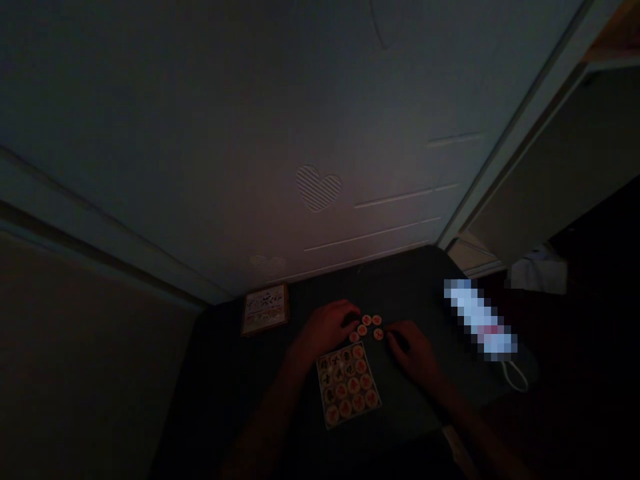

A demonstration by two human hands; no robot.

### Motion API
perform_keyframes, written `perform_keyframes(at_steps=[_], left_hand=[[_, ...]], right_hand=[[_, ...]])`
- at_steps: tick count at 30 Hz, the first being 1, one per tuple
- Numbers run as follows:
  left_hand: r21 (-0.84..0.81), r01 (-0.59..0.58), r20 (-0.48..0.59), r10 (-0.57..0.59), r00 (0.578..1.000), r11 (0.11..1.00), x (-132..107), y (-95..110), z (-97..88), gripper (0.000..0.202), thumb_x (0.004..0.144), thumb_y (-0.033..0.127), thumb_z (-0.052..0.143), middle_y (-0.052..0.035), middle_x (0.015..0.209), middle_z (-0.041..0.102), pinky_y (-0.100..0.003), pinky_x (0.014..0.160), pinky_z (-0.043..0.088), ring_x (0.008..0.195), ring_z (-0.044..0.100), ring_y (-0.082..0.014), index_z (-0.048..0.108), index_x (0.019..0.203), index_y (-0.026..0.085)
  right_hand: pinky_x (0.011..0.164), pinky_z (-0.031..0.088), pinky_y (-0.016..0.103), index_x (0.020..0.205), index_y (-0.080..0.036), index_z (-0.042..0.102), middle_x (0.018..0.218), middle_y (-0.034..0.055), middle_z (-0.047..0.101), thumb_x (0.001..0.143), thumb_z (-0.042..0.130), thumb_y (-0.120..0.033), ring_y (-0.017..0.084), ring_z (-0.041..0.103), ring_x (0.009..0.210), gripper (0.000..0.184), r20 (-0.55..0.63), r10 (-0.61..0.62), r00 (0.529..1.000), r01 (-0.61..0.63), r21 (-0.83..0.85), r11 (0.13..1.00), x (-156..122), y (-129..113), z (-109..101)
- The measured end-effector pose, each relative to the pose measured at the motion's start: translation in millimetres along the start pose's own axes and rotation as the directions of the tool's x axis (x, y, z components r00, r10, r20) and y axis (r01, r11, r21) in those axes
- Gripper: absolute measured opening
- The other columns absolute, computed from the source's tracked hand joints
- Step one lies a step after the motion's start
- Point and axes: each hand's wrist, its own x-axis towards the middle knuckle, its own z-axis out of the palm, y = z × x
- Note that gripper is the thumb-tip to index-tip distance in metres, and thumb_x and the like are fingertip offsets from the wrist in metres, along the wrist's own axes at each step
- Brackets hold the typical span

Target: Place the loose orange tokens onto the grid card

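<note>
Dark surface (400, 287) fills bottom ctr, tray (355, 417) of round pcs (353, 385) on it, low ctr. My L hand (331, 326) & R hand (412, 351), both curled (way too dim, can't tell if either's gripping anything), flank approx 5 loose pcs (362, 330) just above the tray.

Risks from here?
The left hand or right hand could scatter the small, round, pale, red-marked loose discs between them. A bump might jostle the round red or black marked discs in the square, pale-edged tray nearby. Dim light could get marks misread.
</note>
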Motion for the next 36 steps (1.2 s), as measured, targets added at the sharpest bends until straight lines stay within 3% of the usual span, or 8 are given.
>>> perform_keyframes(at_steps=[2, 7, 14, 19, 23, 28, 32, 36], left_hand=[[0.007, -0.044, 0.028, 0.044, 0.999, 0.999, 19, 8, 7.2, 0.021, 0.097, 0.031, 0.062, -0.0006, 0.116, 0.073, -0.029, 0.09, 0.051, 0.105, 0.069, -0.0194, 0.07, 0.116, 0.028], [0.047, -0.086, 0.107, 0.08, 0.991, 0.995, 53, 17, 27.1, 0.01, 0.091, 0.031, 0.069, -0.0011, 0.097, 0.075, -0.028, 0.077, 0.052, 0.089, 0.072, -0.0203, 0.076, 0.096, 0.025], [0.064, -0.089, 0.102, 0.082, 0.991, 0.994, 53, 16, 35.9, 0.008, 0.09, 0.026, 0.068, -0.001, 0.098, 0.074, -0.027, 0.077, 0.051, 0.088, 0.071, -0.0189, 0.074, 0.095, 0.025], [0.03, -0.074, 0.054, 0.072, 0.996, 0.997, 50, 22, 28.1, 0.008, 0.089, 0.024, 0.068, -0.0001, 0.098, 0.074, -0.027, 0.081, 0.051, 0.089, 0.07, -0.0181, 0.071, 0.096, 0.025], [-0.01, -0.037, -0.014, 0.037, 0.999, 0.999, 29, 20, 9.4, 0.014, 0.09, 0.025, 0.067, 0.0001, 0.107, 0.072, -0.026, 0.082, 0.051, 0.092, 0.069, -0.0169, 0.067, 0.105, 0.025], [-0.113, 0.055, -0.084, -0.065, 0.994, 0.992, -24, 11, -7.4, 0.016, 0.09, 0.023, 0.064, 0.0004, 0.108, 0.073, -0.027, 0.081, 0.053, 0.086, 0.067, -0.0149, 0.066, 0.106, 0.025], [-0.158, 0.079, -0.068, -0.091, 0.994, 0.984, -62, 13, -6.6, 0.013, 0.092, 0.025, 0.063, 0.0, 0.112, 0.073, -0.027, 0.081, 0.054, 0.086, 0.068, -0.0148, 0.067, 0.104, 0.026], [-0.109, 0.07, -0.039, -0.074, 0.996, 0.992, -82, 21, 0.5, 0.013, 0.095, 0.027, 0.059, -0.0005, 0.108, 0.073, -0.028, 0.084, 0.054, 0.091, 0.069, -0.0166, 0.068, 0.104, 0.027]], right_hand=[[0.086, 0.058, 0.042, 0.105, -0.025, 0.071, 0.101, 0.0076, 0.075, 0.099, 0.055, -0.031, 0.025, 0.07, 0.094, 0.018, -0.039, 0.02, 0.999, -0.02, -0.014, 1.0, -1, 1, 0], [0.08, 0.057, 0.043, 0.103, -0.021, 0.07, 0.097, 0.0109, 0.074, 0.101, 0.051, -0.035, 0.027, 0.07, 0.09, 0.024, -0.199, 0.104, 0.974, -0.118, -0.057, 0.991, -3, 9, -2], [0.081, 0.058, 0.041, 0.104, -0.022, 0.071, 0.097, 0.0098, 0.075, 0.101, 0.053, -0.037, 0.026, 0.07, 0.089, 0.023, -0.222, 0.135, 0.966, -0.147, -0.039, 0.988, -4, 10, -2], [0.081, 0.058, 0.041, 0.105, -0.022, 0.07, 0.099, 0.0101, 0.075, 0.101, 0.053, -0.038, 0.026, 0.071, 0.09, 0.024, -0.201, 0.125, 0.972, -0.132, -0.022, 0.991, -3, 8, -4], [0.08, 0.059, 0.041, 0.104, -0.023, 0.071, 0.098, 0.0097, 0.076, 0.101, 0.052, -0.038, 0.026, 0.072, 0.089, 0.024, -0.189, 0.124, 0.974, -0.131, -0.023, 0.991, -3, 8, -4], [0.082, 0.059, 0.043, 0.104, -0.022, 0.072, 0.098, 0.0095, 0.076, 0.1, 0.053, -0.039, 0.027, 0.072, 0.09, 0.025, -0.177, 0.132, 0.975, -0.139, -0.025, 0.99, -3, 8, -3], [0.082, 0.058, 0.044, 0.105, -0.022, 0.072, 0.098, 0.01, 0.076, 0.1, 0.054, -0.041, 0.027, 0.072, 0.09, 0.027, -0.169, 0.13, 0.977, -0.135, -0.022, 0.991, -3, 9, -2], [0.081, 0.059, 0.045, 0.103, -0.022, 0.072, 0.099, 0.0105, 0.076, 0.099, 0.054, -0.043, 0.028, 0.072, 0.089, 0.028, -0.176, 0.126, 0.976, -0.132, -0.022, 0.991, -4, 11, -2]])
